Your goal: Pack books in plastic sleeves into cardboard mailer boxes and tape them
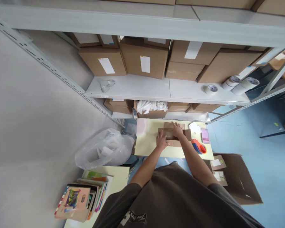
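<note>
Lying beside the box (170,134): tape dispenser (199,146), papers (194,128).

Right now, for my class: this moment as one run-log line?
left hand: on carton; right hand: on same carton, farther right; carton: on yellow table; orange-and-blue tool: right of carton

Worktop (146,150): bright, evenly lit
Cardboard box (171,137): small in frame, fine detail soft
Lower boxes (178,107): dimmer, shaded beneath the shelf
Wall (26,126): smooth grey, diffuse light
Shelf upright (52,69): steeply slanted, wide-angle distortion
Pink item (205,135): pixelated
</note>
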Demonstrator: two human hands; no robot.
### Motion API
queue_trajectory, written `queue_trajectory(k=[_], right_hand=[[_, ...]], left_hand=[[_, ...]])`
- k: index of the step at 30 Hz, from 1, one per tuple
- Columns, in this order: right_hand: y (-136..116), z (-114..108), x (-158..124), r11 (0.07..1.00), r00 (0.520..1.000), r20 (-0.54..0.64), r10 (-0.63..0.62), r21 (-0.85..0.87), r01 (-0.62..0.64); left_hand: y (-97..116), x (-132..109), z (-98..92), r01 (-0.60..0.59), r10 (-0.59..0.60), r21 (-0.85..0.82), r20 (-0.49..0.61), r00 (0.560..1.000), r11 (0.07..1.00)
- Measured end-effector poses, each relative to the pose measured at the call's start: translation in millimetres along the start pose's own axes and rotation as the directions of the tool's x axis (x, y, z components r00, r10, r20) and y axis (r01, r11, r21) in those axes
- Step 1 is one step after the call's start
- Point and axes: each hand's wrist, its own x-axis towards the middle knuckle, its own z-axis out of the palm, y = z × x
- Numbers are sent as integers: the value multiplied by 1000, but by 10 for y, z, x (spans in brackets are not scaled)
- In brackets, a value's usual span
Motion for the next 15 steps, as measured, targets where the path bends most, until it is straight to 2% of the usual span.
queue_trajectory(k=[3,6,8,11,15], right_hand=[[-411,146,-53,986,991,-90,-100,128,111],[-770,379,-15,951,976,-154,-155,243,190],[-985,585,68,927,974,-152,-169,312,209],[-1267,960,258,901,979,-83,-184,384,202],[-1483,1502,581,932,995,12,-102,351,91]], left_hand=[[-151,-98,-173,-109,108,-22,-53,993,994],[-435,-194,-372,-180,162,-94,-170,972,979],[-685,-225,-502,-139,94,-163,-256,962,977],[-1138,-181,-687,5,-97,-271,-330,939,963],[-1856,41,-880,204,-336,-398,-296,894,894]])
